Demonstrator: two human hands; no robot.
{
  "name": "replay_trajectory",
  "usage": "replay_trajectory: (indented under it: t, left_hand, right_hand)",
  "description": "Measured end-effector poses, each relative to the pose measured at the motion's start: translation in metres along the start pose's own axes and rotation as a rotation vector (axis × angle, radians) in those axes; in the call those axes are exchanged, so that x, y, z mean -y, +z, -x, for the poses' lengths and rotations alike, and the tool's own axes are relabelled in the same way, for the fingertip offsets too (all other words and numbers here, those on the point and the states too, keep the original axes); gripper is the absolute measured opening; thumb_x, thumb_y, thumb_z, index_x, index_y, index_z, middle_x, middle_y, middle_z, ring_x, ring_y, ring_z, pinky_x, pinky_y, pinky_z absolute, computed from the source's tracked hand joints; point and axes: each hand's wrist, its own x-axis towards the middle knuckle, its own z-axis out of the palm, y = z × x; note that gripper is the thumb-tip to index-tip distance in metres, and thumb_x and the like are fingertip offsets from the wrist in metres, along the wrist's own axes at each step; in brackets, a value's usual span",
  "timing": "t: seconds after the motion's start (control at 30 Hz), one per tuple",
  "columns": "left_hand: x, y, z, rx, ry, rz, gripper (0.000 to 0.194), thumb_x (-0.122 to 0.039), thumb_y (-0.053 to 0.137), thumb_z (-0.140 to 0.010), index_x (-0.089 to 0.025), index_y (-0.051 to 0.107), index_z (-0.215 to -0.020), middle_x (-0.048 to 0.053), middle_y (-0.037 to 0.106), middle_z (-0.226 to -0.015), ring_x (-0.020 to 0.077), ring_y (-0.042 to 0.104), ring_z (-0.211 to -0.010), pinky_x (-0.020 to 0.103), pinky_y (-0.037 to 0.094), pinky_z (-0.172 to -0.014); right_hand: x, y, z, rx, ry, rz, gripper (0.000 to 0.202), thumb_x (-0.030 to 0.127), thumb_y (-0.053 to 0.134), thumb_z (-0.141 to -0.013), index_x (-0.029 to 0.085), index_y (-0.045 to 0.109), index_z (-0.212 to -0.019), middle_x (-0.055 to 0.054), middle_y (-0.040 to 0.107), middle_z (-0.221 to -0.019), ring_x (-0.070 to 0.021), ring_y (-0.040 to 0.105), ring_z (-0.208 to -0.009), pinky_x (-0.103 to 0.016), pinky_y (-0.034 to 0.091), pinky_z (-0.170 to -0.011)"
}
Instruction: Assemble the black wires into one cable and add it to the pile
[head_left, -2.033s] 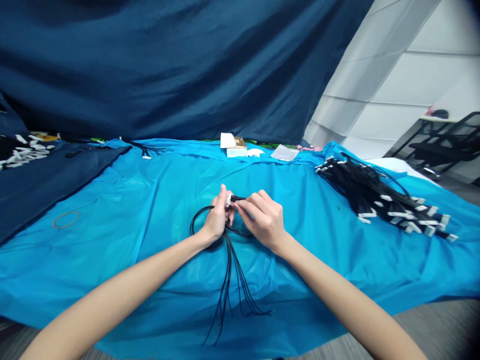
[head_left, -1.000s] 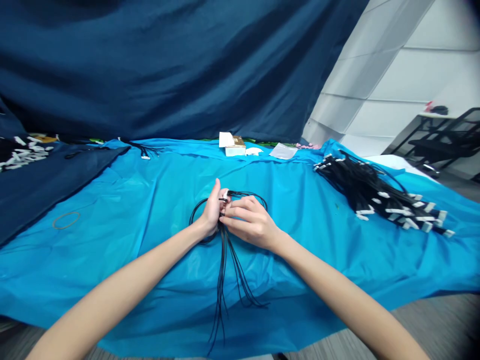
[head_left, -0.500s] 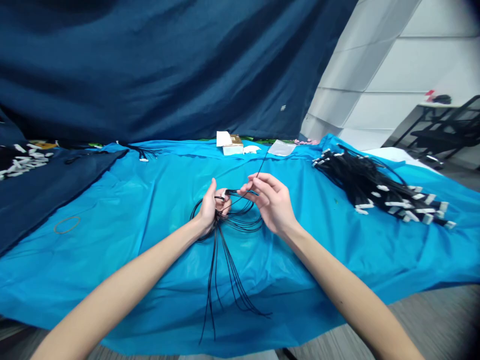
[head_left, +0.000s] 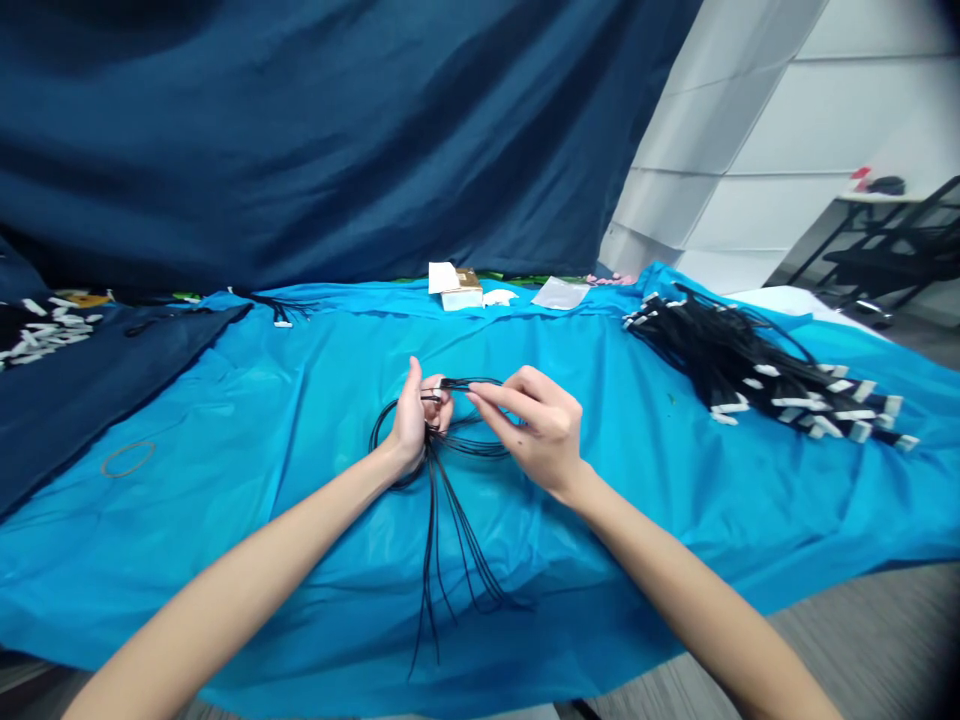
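A coiled bundle of thin black wires (head_left: pixel 480 447) is gripped in my left hand (head_left: pixel 414 420), its thumb pointing up. A small white connector (head_left: pixel 438 388) shows at the fingers of that hand. Loose wire ends hang from below it, fanning out over the blue cloth. My right hand (head_left: pixel 544 430) faces it, thumb and forefinger pinched on black wire just right of the connector. How many strands the pinch holds I cannot tell.
Blue cloth (head_left: pixel 330 560) covers the table. A pile of black cables with white connectors (head_left: pixel 720 350) lies at right, another pile (head_left: pixel 45 335) at far left on dark cloth. At the back are a small box (head_left: pixel 459 288) and a clear bag (head_left: pixel 561 293). A rubber band (head_left: pixel 128 459) lies left.
My right hand has turned and closed its thumb and forefinger lower, near the connector. The single strand that pointed up from its fingers no longer stands upright. My left hand keeps its hold.
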Motion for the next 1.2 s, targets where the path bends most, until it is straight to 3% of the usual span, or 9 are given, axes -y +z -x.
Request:
replay_trajectory:
  t: [0.13,0.4,1.2]
  left_hand:
    - [-0.0035,0.0016,0.0026,-0.106,0.090,-0.048,0.057,-0.068,0.018,-0.078,-0.019,0.037,-0.055,-0.002,0.037,-0.033,0.0070,0.031,-0.028,0.021,0.019,-0.035]
    - [-0.0024,0.0016,0.0052,-0.135,0.188,-0.113,0.058,-0.068,0.019,-0.077,-0.018,0.036,-0.055,-0.004,0.035,-0.034,0.0048,0.032,-0.027,0.020,0.016,-0.033]
    - [0.0020,0.0005,0.0051,-0.191,0.232,-0.092,0.054,-0.067,0.024,-0.077,-0.018,0.036,-0.058,-0.006,0.036,-0.039,0.0044,0.034,-0.028,0.020,0.019,-0.032]
  right_hand:
    - [0.0002,0.0023,0.0025,0.011,-0.042,0.073,0.010,0.018,0.057,-0.078,0.015,0.066,-0.075,-0.001,0.050,-0.060,-0.0091,0.045,-0.056,-0.023,0.038,-0.051]
    - [-0.0028,0.0059,0.0038,0.042,-0.129,0.106,0.008,0.016,0.056,-0.078,0.015,0.063,-0.075,-0.001,0.049,-0.059,-0.0100,0.043,-0.057,-0.023,0.037,-0.053]
    - [0.0014,0.0082,0.0052,0.059,-0.104,0.121,0.014,0.017,0.055,-0.078,0.015,0.060,-0.066,0.000,0.046,-0.056,-0.0097,0.041,-0.055,-0.023,0.034,-0.052]
